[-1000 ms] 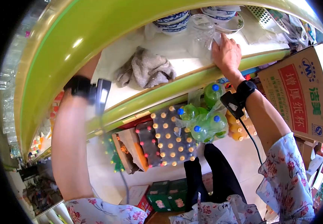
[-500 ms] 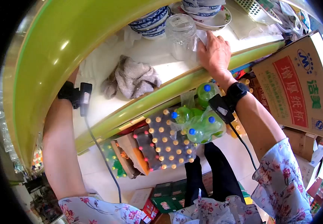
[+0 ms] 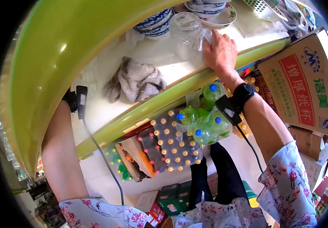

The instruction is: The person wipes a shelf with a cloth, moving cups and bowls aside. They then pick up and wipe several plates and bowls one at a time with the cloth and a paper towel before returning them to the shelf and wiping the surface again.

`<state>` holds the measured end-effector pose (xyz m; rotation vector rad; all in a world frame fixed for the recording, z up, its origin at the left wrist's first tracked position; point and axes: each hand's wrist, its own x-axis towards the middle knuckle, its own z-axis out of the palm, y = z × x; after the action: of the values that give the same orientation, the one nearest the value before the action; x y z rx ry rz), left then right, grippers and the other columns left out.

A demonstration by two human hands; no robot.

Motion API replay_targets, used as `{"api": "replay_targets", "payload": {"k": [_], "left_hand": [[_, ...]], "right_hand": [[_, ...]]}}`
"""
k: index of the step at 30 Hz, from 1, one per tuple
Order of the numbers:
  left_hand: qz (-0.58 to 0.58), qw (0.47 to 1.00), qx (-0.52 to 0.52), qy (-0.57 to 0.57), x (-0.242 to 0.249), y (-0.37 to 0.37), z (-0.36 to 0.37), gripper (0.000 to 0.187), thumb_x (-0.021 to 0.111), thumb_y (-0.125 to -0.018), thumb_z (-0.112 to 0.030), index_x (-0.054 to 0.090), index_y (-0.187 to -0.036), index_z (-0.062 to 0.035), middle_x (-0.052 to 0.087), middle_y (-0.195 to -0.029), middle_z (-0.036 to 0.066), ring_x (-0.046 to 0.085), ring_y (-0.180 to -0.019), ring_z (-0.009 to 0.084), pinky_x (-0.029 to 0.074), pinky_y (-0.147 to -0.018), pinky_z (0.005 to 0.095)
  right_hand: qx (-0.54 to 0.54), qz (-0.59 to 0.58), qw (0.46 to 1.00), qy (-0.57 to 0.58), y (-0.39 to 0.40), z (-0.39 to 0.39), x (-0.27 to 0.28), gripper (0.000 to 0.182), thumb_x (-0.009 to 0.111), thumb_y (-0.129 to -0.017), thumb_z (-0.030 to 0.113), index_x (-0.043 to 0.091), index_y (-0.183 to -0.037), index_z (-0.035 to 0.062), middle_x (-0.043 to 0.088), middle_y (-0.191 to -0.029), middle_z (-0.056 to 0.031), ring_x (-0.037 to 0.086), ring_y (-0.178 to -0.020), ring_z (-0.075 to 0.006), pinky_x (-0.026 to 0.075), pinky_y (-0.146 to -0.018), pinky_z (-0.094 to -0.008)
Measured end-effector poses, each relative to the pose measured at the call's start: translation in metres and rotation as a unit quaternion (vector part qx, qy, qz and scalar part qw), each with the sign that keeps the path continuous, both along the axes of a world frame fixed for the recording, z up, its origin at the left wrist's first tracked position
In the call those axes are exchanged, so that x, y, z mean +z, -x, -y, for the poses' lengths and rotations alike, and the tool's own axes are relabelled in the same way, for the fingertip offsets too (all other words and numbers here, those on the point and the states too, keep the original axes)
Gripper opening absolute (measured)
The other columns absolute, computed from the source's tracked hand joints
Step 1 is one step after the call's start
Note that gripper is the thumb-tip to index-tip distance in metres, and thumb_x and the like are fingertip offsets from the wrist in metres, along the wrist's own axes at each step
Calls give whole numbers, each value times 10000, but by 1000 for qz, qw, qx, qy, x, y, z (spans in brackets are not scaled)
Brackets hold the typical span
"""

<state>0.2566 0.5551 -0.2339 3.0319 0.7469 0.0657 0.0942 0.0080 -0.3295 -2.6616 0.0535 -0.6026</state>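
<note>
My right hand (image 3: 221,52) is over the front edge of the white shelf, its fingers curled on a thin whitish piece (image 3: 208,36), paper or plastic. Right beside it stands an upturned clear glass jar or cup (image 3: 186,32) with a label on its base. My left forearm (image 3: 59,152) reaches up behind the green curved panel (image 3: 57,49), which hides the left hand. A crumpled grey cloth (image 3: 137,79) lies on the shelf (image 3: 103,108) between the two arms.
Stacked blue-and-white bowls (image 3: 154,24) and a flowered dish (image 3: 230,17) sit behind the jar. A white perforated basket (image 3: 264,11) is further right. Below are green bottles with blue caps (image 3: 209,125), wrapped bottle packs (image 3: 175,148) and a large carton (image 3: 300,83). Cables hang from both wrists.
The view has shifted slightly, so most things sit a little further right. My right hand keeps its place beside the jar. The left wrist has moved slightly behind the panel.
</note>
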Motion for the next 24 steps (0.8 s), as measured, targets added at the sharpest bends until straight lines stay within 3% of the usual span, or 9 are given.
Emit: {"api": "replay_targets", "payload": {"k": [1,3,5,8,11,15,18,20,24], "left_hand": [[5,996,-17,-83,6,31,53,841,653,-750,-579,462,-1397,-76,436,-1438,203,441,-1309,345,345,-1082,434],[57,990,-57,-115,15,45,99,795,669,-770,-527,461,-1402,-93,427,-1447,194,427,-1320,342,338,-1089,437],[138,983,-114,35,19,30,120,742,699,-790,-438,454,-1411,-114,425,-1455,169,416,-1331,329,339,-1091,436],[204,922,-196,264,17,24,176,713,740,-797,-311,443,-1422,-142,442,-1452,126,420,-1334,290,358,-1083,416],[213,929,-213,215,5,24,207,727,760,-783,-289,439,-1421,-148,472,-1429,113,446,-1318,266,374,-1073,386],[143,950,-253,115,-12,-49,139,667,749,-790,-341,478,-1366,-144,517,-1381,118,490,-1278,284,393,-1048,382],[158,944,-273,-93,-21,-52,135,605,734,-792,-398,513,-1295,-146,549,-1339,106,519,-1241,303,414,-1014,397],[173,933,-274,-158,-20,-38,138,577,724,-792,-429,522,-1258,-155,562,-1318,97,533,-1220,308,425,-994,405],[207,920,-286,-172,-17,-26,136,553,716,-790,-442,514,-1232,-177,570,-1305,87,543,-1203,310,431,-979,411]], "right_hand": [[0,-6,1000,-6,1,0,2,322,576,-809,282,616,-1035,57,648,-848,-160,599,-897,-315,411,-850,-421],[-1,-12,1000,-13,1,0,2,320,574,-809,282,615,-1035,59,648,-849,-161,599,-896,-316,412,-849,-423],[-4,-14,1000,-17,1,0,2,322,572,-809,283,615,-1039,63,647,-849,-163,599,-894,-319,413,-844,-425],[-3,-17,1000,-7,1,1,2,313,572,-810,286,614,-1033,70,643,-842,-165,599,-891,-320,415,-839,-426],[-15,-15,1000,1,1,-1,1,298,572,-808,288,609,-1008,71,638,-830,-166,596,-888,-322,413,-834,-428],[-9,-13,1000,-9,0,0,1,291,574,-806,293,601,-983,64,633,-817,-167,593,-876,-331,413,-825,-432],[-6,-6,1000,-10,1,1,-1,291,575,-807,296,600,-978,63,631,-814,-168,594,-866,-335,414,-819,-433],[-6,-5,1000,-6,1,1,-1,291,576,-808,297,602,-980,64,631,-813,-168,595,-862,-335,414,-820,-433],[-20,3,1000,-2,1,0,0,290,575,-810,296,605,-984,65,633,-818,-168,597,-869,-332,413,-829,-432]]}}
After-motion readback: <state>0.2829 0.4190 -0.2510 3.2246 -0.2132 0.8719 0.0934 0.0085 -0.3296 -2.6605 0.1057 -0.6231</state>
